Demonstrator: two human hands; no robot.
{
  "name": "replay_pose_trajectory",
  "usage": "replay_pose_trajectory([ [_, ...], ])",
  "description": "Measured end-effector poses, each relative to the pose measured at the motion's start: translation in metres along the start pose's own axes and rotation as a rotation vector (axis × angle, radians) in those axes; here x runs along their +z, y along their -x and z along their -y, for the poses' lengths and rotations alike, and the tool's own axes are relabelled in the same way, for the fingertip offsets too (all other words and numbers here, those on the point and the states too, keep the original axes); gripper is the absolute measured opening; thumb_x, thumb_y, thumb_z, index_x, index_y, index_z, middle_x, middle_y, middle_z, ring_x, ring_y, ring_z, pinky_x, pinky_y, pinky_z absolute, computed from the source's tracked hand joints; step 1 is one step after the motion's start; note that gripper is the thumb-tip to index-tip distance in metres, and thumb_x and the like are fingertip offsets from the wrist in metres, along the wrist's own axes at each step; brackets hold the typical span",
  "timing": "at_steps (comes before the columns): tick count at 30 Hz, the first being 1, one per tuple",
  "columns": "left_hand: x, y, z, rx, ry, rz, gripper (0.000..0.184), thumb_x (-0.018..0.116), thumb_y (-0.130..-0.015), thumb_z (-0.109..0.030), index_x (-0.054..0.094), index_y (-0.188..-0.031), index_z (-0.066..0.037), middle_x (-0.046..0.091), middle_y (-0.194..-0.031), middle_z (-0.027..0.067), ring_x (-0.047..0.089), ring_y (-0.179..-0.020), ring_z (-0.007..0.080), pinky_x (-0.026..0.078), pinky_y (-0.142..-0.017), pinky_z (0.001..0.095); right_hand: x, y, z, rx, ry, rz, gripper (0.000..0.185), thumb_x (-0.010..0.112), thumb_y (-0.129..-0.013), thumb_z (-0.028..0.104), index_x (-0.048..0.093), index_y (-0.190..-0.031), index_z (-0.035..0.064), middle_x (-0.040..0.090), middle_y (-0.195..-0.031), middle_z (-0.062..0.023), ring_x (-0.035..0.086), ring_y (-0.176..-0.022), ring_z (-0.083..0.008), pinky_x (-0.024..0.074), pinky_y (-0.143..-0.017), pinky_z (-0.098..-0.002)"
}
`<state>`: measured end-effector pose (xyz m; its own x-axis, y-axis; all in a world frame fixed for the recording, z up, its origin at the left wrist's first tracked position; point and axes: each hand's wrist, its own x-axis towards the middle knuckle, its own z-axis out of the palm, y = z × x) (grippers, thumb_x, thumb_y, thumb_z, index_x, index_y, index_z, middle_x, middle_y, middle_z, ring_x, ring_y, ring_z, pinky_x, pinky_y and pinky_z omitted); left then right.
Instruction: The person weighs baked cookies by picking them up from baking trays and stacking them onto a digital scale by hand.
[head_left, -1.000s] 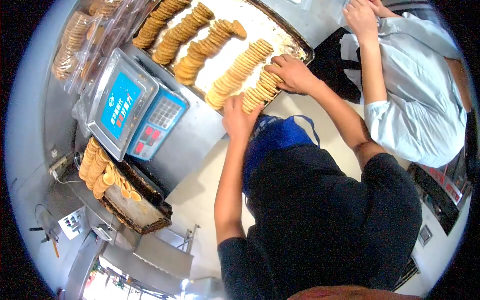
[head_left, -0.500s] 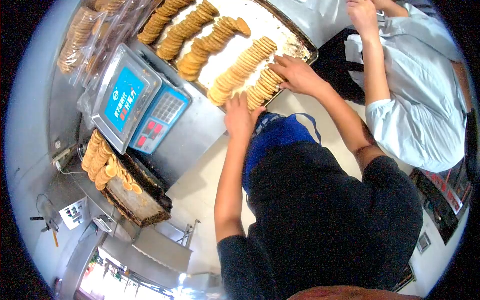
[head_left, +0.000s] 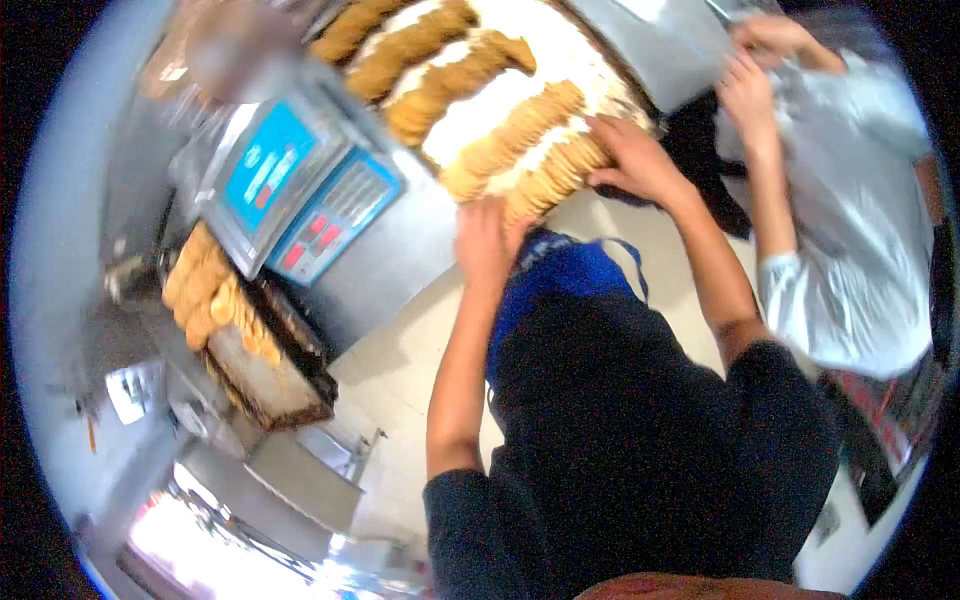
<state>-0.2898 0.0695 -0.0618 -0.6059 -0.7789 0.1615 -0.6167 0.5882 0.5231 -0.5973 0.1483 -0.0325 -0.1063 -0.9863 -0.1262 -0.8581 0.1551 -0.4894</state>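
Observation:
Several rows of round golden cookies lie overlapping on a white-lined baking tray (head_left: 655,105). At the nearest row of cookies (head_left: 555,180), my left hand (head_left: 485,240) is closed around the left end, its thumb on the near side. My right hand (head_left: 640,165) curves round the other end of that row, fingers on the far side and thumb on the near side. Just behind it lies another row of cookies (head_left: 515,140), untouched by the right hand and close to my left fingertips. Motion blur softens the edges.
A blue digital scale (head_left: 335,215) stands left of the tray on a metal surface (head_left: 390,260). Beyond the scale are blurred plastic bags. A second tray (head_left: 270,380) with cookies (head_left: 210,285) sits lower left. At right stands a person in a pale shirt (head_left: 850,220), hands raised.
The view has shifted and blurred, so the tray and scale appear further right. My hands stay at the ends of the nearest row, slightly further apart. The other person's hands show more fully.

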Motion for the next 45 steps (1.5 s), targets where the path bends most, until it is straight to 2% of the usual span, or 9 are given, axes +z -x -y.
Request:
replay_pose_trajectory([
  [4, -0.017, 0.018, 0.005, -0.06, 0.183, -0.142, 0.041, 0.09, -0.082, -0.036, 0.075, -0.103, -0.004, 0.075, -0.103, 0.0122, 0.07, -0.097, 0.0334, 0.057, -0.086, 0.0441, -0.013, 0.0, 0.015, 0.017, -0.006, -0.095, 0.079, 0.089, -0.083, 0.027, 0.055, -0.149, -0.001, 0.061, -0.146, -0.0271, 0.058, -0.136, -0.0446, 0.0453, -0.116, -0.0482],
  [9, -0.055, 0.055, 0.026, -0.171, 0.301, -0.232, 0.025, 0.086, -0.089, -0.027, 0.076, -0.096, -0.005, 0.074, -0.095, 0.0105, 0.07, -0.087, 0.0298, 0.057, -0.075, 0.0408, 0.009, -0.008, 0.038, -0.052, -0.174, -0.301, 0.052, 0.084, -0.093, 0.021, 0.067, -0.137, -0.0011, 0.072, -0.129, -0.0208, 0.071, -0.111, -0.0331, 0.0563, -0.096, -0.0409],
  [15, -0.11, 0.093, 0.053, -0.439, 0.331, -0.385, 0.015, 0.082, -0.094, -0.017, 0.076, -0.09, -0.003, 0.073, -0.088, 0.0101, 0.066, -0.068, 0.0223, 0.052, -0.059, 0.0329, 0.033, -0.044, 0.156, -0.295, -0.231, -0.26, 0.033, 0.08, -0.097, 0.019, 0.074, -0.123, 0.0, 0.078, -0.112, -0.0181, 0.075, -0.1, -0.0331, 0.0585, -0.089, -0.0402],
  [20, -0.161, 0.105, 0.11, -0.456, 0.358, -0.55, 0.013, 0.08, -0.095, -0.011, 0.075, -0.088, -0.001, 0.072, -0.082, 0.01, 0.064, -0.064, 0.019, 0.048, -0.055, 0.0303, 0.065, -0.085, 0.26, -0.545, -0.266, -0.192, 0.022, 0.081, -0.092, 0.011, 0.076, -0.111, 0.0003, 0.076, -0.096, -0.0175, 0.074, -0.084, -0.0338, 0.0573, -0.074, -0.042],
  [29, -0.264, 0.132, 0.258, -0.535, 0.477, -0.622, 0.013, 0.079, -0.095, -0.013, 0.077, -0.093, -0.001, 0.074, -0.091, 0.0097, 0.069, -0.071, 0.0192, 0.053, -0.057, 0.0293, 0.14, -0.126, 0.415, -0.514, -0.194, -0.151, 0.019, 0.08, -0.092, 0.005, 0.076, -0.11, 0.0024, 0.076, -0.092, -0.0155, 0.074, -0.08, -0.0316, 0.0577, -0.07, -0.0401],
  [32, -0.292, 0.146, 0.316, -0.57, 0.257, -0.662, 0.014, 0.077, -0.092, -0.008, 0.077, -0.107, -0.005, 0.074, -0.103, 0.011, 0.071, -0.092, 0.0279, 0.058, -0.08, 0.0395, 0.147, -0.132, 0.464, -0.502, -0.186, -0.072, 0.018, 0.08, -0.092, 0.006, 0.077, -0.109, 0.0037, 0.075, -0.092, -0.0156, 0.073, -0.079, -0.0337, 0.0569, -0.069, -0.0406],
  [36, -0.338, 0.162, 0.389, -0.699, -0.077, -0.382, 0.066, 0.068, -0.078, 0.004, 0.062, -0.143, -0.007, 0.056, -0.146, 0.0213, 0.052, -0.131, 0.0412, 0.04, -0.117, 0.0511, 0.152, -0.147, 0.492, -0.517, -0.134, -0.05, 0.019, 0.08, -0.091, 0.009, 0.077, -0.11, 0.0036, 0.074, -0.09, -0.0158, 0.071, -0.077, -0.0346, 0.0551, -0.067, -0.0423],
  [42, -0.362, 0.142, 0.443, -0.5, -0.224, -0.146, 0.081, 0.07, -0.079, 0.002, 0.048, -0.157, -0.007, 0.045, -0.156, 0.0217, 0.047, -0.137, 0.0425, 0.04, -0.119, 0.0505, 0.162, -0.165, 0.499, -0.57, -0.111, 0.001, 0.017, 0.081, -0.091, 0.007, 0.077, -0.107, 0.0037, 0.077, -0.096, -0.0164, 0.075, -0.086, -0.0356, 0.0589, -0.076, -0.0412],
  [45, -0.368, 0.127, 0.452, -0.483, -0.178, -0.052, 0.075, 0.064, -0.083, 0.004, 0.051, -0.156, -0.007, 0.042, -0.164, 0.0188, 0.04, -0.147, 0.0416, 0.035, -0.124, 0.0497, 0.165, -0.173, 0.501, -0.622, -0.172, -0.009, 0.019, 0.082, -0.09, 0.01, 0.077, -0.108, 0.0058, 0.076, -0.091, -0.0144, 0.074, -0.082, -0.0348, 0.0592, -0.072, -0.0432],
])
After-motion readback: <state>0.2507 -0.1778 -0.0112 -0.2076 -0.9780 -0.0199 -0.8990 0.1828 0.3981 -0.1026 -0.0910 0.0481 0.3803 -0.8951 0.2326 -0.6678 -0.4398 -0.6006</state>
